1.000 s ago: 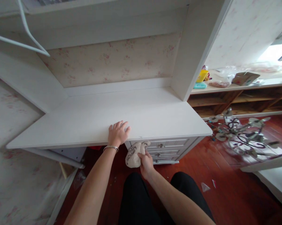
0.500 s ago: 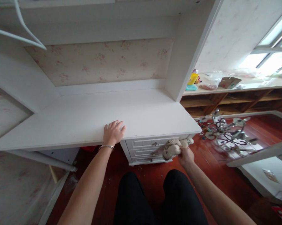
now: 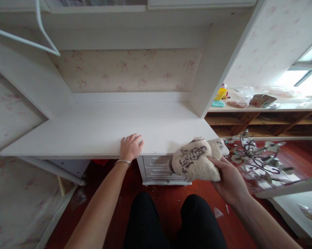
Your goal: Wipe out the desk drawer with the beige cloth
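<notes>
My left hand (image 3: 131, 147) rests palm down near the front edge of the white desk (image 3: 98, 128), fingers spread and nothing in them. A bracelet circles that wrist. In my right hand (image 3: 230, 176) is a bunched cream cloth (image 3: 194, 159) with a dark printed pattern. My thumb lies over the cloth and the other fingers are mostly hidden behind it. The cloth hangs at the desk's right front edge, partly covering the white drawer unit (image 3: 156, 170) beneath.
A chandelier (image 3: 259, 152) lies on the red wood floor to the right. Beyond it, a low shelf (image 3: 239, 119) carries bags and a yellow item (image 3: 220, 93). A white wire loop (image 3: 45, 34) hangs at upper left. White furniture (image 3: 293, 204) stands at lower right.
My right hand has lifted the cloth from in front of the drawers to about desktop height, nearer to me. My left hand stays on the desk. The view has shifted slightly.
</notes>
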Demonstrator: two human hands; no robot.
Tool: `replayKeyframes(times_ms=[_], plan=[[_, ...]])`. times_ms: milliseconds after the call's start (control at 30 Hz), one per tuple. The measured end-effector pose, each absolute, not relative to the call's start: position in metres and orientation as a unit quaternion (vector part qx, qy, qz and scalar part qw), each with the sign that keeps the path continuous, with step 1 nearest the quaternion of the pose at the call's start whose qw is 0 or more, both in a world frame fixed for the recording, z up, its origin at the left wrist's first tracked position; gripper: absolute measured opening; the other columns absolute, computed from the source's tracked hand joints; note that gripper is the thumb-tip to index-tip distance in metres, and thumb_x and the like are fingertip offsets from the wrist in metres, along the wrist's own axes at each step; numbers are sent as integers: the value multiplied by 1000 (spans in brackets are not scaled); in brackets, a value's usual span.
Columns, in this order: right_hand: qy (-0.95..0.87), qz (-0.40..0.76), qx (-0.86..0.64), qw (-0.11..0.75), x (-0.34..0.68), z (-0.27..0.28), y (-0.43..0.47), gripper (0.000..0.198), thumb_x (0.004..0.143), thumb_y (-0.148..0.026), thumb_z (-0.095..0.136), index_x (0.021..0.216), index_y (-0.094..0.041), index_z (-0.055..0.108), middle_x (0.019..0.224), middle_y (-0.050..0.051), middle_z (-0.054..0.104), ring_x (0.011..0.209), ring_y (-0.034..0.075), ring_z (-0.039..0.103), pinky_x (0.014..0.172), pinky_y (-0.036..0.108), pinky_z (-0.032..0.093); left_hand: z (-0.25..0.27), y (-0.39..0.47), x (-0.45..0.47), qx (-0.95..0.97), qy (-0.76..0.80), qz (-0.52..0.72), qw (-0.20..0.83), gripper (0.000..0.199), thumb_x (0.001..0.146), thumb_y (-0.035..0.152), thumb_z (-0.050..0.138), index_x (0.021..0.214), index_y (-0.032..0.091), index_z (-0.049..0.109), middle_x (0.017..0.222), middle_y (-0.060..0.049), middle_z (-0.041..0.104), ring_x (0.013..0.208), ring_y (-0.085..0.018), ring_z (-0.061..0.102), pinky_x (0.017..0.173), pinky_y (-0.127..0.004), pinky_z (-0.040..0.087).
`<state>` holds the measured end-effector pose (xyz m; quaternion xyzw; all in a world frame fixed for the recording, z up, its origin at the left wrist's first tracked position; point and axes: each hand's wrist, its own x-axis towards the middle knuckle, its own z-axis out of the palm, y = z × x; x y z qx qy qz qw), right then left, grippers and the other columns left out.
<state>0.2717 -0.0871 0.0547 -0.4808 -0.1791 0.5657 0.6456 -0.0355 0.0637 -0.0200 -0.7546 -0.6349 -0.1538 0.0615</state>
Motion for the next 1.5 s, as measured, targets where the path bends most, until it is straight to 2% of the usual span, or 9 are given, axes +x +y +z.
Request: replayKeyframes(times_ms=[200,367,667,800,933,1033,1167,1300,1500], plan=[[-210,598,-354,688,231,109,-19,31,75,-10,59,104,-20,64,86,1,72,79,18,70,72,29,60,-20,64,-36,-755,-634,-161,54,42,95,46,35,129,32,55,142,-3,50,128,-24,44,111,-49,23],[-161,568,-318,742,182,88,40,33,77,-9,49,106,-17,62,83,1,71,84,16,69,80,29,58,-18,63,-36,-752,-636,-164,54,40,95,45,38,129,32,54,141,-3,50,128,-23,44,112,-48,23],[-295,727,-519,339,162,34,29,13,82,-18,59,93,-13,61,79,9,72,65,15,68,60,24,57,-17,61,-34,-751,-629,-185,75,37,94,43,39,121,29,59,135,-5,55,122,-25,49,110,-49,26],[-513,560,-594,267,187,47,26,25,87,-34,51,89,-13,65,73,10,70,59,16,64,49,23,49,-16,62,-35,-752,-633,-171,66,37,94,45,38,122,30,58,137,-3,54,124,-24,47,110,-49,26],[-743,220,-549,314,191,46,32,36,86,-38,54,116,-20,64,117,11,66,106,25,61,88,39,51,-16,62,-34,-751,-636,-167,63,37,94,45,39,123,29,57,136,-4,54,124,-24,46,109,-49,26],[-848,62,-487,200,184,33,43,56,86,-41,58,140,-33,47,152,7,36,139,34,29,108,57,30,-15,62,-33,-751,-634,-169,66,39,94,44,39,126,28,54,136,-4,54,123,-24,47,109,-49,26],[-858,9,-504,95,173,15,66,48,96,-44,40,144,-40,38,153,1,34,141,31,24,105,56,33,-15,62,-33,-747,-639,-171,64,40,95,46,37,127,28,54,137,-5,53,125,-24,46,111,-47,24],[-835,-16,-538,117,157,7,89,47,97,-43,39,143,-38,40,149,0,41,135,25,31,105,46,37,-17,64,-34,-749,-638,-167,61,40,95,46,38,127,29,54,138,-4,52,126,-24,45,111,-48,23],[-817,51,-548,176,133,0,116,51,95,-42,43,146,-36,37,153,3,36,140,30,23,107,57,29,-16,65,-35,-753,-635,-160,60,41,94,47,38,128,28,52,137,-6,53,125,-25,46,110,-50,24]])
